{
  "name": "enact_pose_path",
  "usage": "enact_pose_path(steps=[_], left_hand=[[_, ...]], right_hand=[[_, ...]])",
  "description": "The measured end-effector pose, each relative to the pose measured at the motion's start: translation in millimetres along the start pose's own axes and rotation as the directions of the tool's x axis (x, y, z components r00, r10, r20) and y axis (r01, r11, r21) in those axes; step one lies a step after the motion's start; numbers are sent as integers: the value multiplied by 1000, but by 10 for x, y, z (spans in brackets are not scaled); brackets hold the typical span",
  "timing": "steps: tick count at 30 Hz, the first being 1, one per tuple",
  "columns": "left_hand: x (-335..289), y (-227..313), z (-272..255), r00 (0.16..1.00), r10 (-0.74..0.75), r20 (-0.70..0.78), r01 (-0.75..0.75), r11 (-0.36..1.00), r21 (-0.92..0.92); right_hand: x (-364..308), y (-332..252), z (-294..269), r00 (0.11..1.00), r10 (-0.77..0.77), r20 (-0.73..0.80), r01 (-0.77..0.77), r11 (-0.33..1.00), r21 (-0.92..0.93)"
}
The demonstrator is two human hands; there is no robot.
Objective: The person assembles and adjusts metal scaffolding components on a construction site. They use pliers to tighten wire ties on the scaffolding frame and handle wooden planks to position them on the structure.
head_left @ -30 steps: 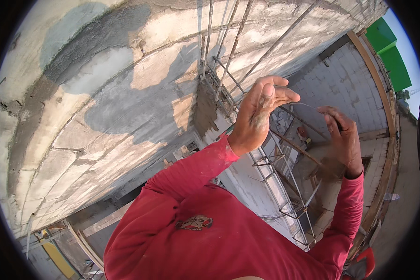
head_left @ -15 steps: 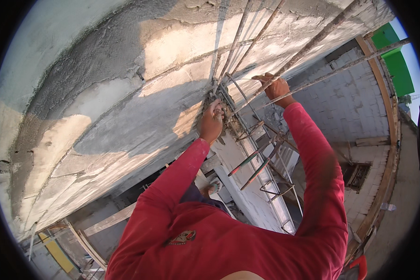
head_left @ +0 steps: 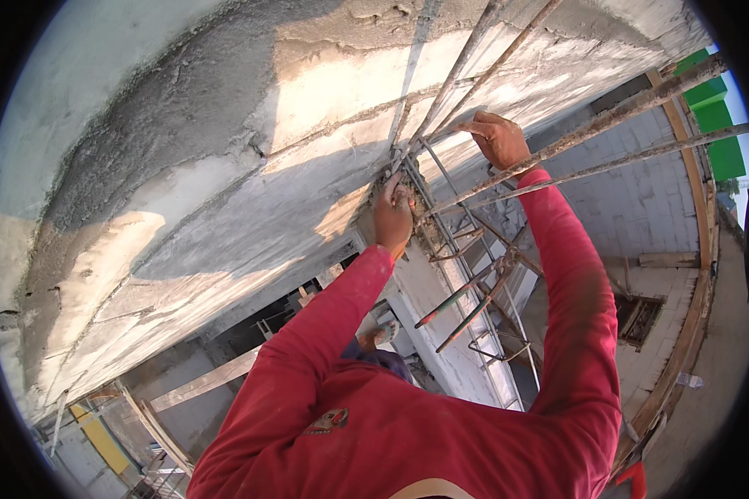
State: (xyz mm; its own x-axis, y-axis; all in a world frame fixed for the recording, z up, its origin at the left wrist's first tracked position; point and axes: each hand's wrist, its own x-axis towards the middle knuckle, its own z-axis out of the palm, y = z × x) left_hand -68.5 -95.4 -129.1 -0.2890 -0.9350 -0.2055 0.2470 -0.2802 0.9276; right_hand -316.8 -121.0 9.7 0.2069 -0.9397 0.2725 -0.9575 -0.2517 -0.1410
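My left hand (head_left: 394, 214) is against the wall beside the rebar cage (head_left: 449, 220), its thumb and fingers bent in at the corner where several bars meet. Whatever they grip there is hidden. On the far side of the cage, my right hand (head_left: 499, 140) is raised, thumb and forefinger pinched on a thin wire that leads toward the same corner. A thick rusty bar (head_left: 591, 129) slants past just below that hand. Below the hands, a pair of pincers (head_left: 466, 303) with red-and-green handles rests hooked on the cage.
A rough, partly plastered wall (head_left: 225, 191) fills the left. More rusty bars (head_left: 462, 71) rise beyond the hands. A block wall (head_left: 616, 195) with a wooden board edge (head_left: 692, 208) stands to the right. Far below lie planks (head_left: 208, 381) and a concrete ledge (head_left: 441, 333).
The view has shifted slightly. Against the bars, my right hand has moved up a little, clear above the thick bar; my left hand stays at the corner. The pincers hang in the same place.
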Motion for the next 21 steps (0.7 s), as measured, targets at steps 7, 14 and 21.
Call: enact_pose_path(steps=[7, 14, 21], left_hand=[[62, -32, 16, 997, 72, -35, -62, 970, 233], [29, 203, 132, 995, 98, -24, -79, 907, 415], [57, 197, 113, 998, -61, -14, 62, 925, 375]], right_hand=[[58, -72, 70, 991, -131, 40, 136, 977, -165], [-237, 112, 341, 994, 106, -1, -106, 993, -45], [-448, 248, 675, 973, 225, -58, -205, 948, 242]])
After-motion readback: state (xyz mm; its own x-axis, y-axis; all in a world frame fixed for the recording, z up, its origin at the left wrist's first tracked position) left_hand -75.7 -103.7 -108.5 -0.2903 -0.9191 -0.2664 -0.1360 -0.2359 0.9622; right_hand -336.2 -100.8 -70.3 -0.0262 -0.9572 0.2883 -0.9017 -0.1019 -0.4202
